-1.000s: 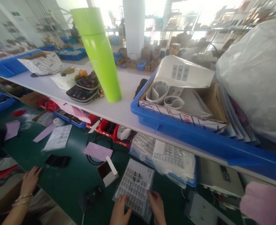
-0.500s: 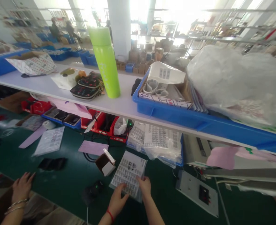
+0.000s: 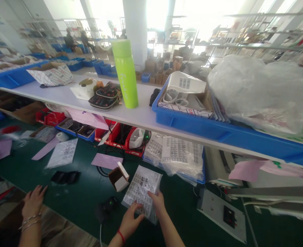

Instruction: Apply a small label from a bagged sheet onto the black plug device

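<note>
A clear plastic bag of printed sticker sheets (image 3: 141,187) lies on the green mat near the front edge. My left hand (image 3: 129,219), with a red band at the wrist, pinches the bag's near edge. My right hand (image 3: 157,202) rests on the bag's near right corner with fingers closed on it. A small open cardboard box (image 3: 118,177) sits just left of the bag, and a black device with a green light (image 3: 105,207) lies beside my left hand.
Another person's hand with bracelets (image 3: 33,205) rests on the mat at the left. A white shelf (image 3: 138,116) above carries a green bottle (image 3: 126,72), a blue tray (image 3: 189,121) and a large plastic bag (image 3: 264,92). A grey machine (image 3: 223,212) stands at right.
The view has pulled back and risen. My hands have shifted on the bag, and its far end has lifted and crumpled slightly. The other person's hand stays on the mat.
</note>
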Available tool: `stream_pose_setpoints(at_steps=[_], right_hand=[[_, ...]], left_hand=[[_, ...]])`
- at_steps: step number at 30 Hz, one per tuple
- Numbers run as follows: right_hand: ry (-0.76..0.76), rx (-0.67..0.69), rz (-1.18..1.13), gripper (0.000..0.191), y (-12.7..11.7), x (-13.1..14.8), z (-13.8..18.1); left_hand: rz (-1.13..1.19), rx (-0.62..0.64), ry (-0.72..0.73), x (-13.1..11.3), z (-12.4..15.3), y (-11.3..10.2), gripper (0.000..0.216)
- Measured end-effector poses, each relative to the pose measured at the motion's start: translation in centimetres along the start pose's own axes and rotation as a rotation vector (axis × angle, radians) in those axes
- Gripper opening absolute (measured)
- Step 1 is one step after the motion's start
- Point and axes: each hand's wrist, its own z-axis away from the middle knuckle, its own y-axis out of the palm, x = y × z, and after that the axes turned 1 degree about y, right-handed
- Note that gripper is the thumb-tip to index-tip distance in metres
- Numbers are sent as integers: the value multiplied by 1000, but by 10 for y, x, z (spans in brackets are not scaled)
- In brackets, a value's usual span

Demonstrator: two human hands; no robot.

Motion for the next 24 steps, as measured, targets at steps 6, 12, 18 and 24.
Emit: stream_pose_setpoints(at_steps=[6, 12, 18, 24], right_hand=[[-47, 31, -3, 65, -48, 53, 38], [-126, 69, -27, 73, -53, 150, 39], [-372, -109, 119, 60, 8, 224, -46], [-470, -300, 449, 37, 33, 261, -94]], left_hand=[[81, -81, 15, -10, 35, -43, 43], [-95, -341, -83, 32, 6, -273, 61], [-174, -533, 65, 82, -39, -341, 45], [-50, -589, -137, 59, 4, -278, 42]])
